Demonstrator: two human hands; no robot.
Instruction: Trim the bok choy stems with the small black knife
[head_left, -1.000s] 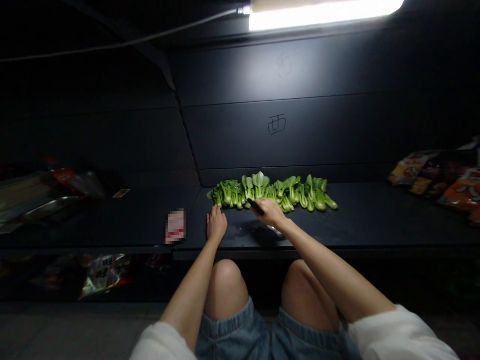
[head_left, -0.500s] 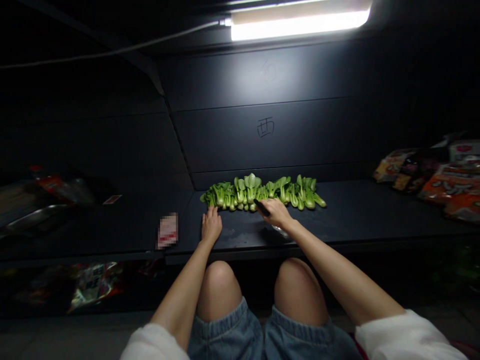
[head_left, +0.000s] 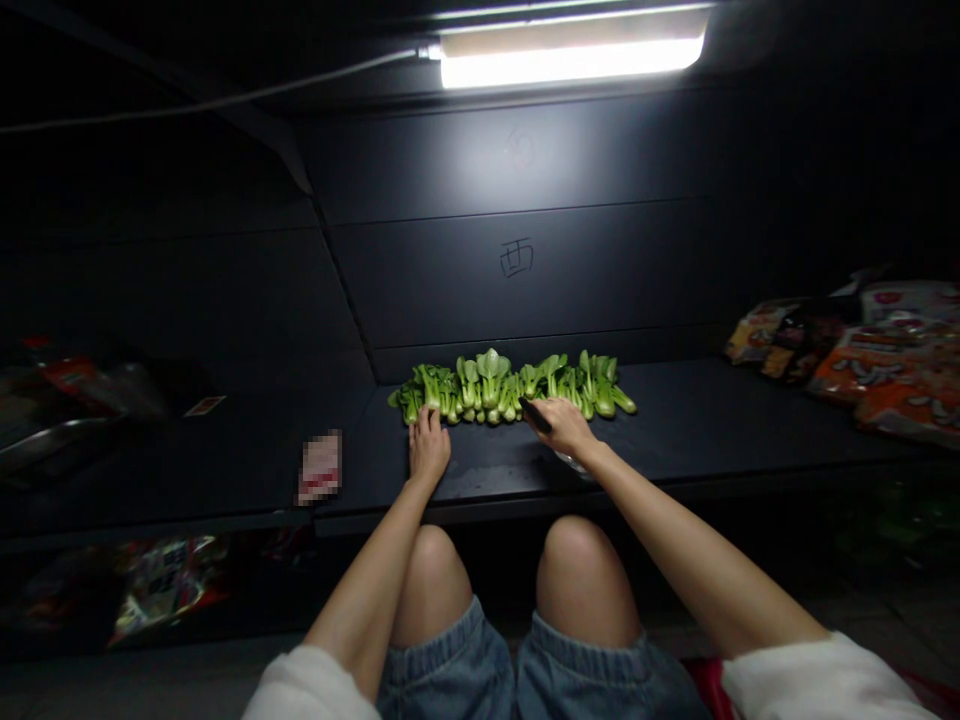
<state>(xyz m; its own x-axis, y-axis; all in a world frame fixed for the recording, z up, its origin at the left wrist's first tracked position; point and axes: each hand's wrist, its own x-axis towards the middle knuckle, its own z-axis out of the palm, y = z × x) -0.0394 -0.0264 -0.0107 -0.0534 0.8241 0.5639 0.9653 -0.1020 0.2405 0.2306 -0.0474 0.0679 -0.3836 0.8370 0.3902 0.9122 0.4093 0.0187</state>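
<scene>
A row of green bok choy [head_left: 491,385] lies along the dark shelf, leaves toward the back panel and pale stem ends toward me. My left hand [head_left: 430,445] rests palm down near the left end of the row, fingers stretched out and fingertips at the stems. In my right hand [head_left: 564,425] is what looks like a spray bottle [head_left: 535,416], its black head pointing up and left toward the bok choy. A bit of its clear body [head_left: 571,462] shows under the hand; the fingers' far side is hidden.
Faint wet marks show on the shelf [head_left: 495,482] between my hands. Bagged snacks [head_left: 862,360] stand at the right. A small blurred pack [head_left: 320,468] lies left of my left hand. A tube lamp [head_left: 574,62] hangs above. More packets [head_left: 169,580] sit below left.
Both hands have shifted a little to the right along the row. The black head now points at a spot farther right. The whole view has also turned slightly.
</scene>
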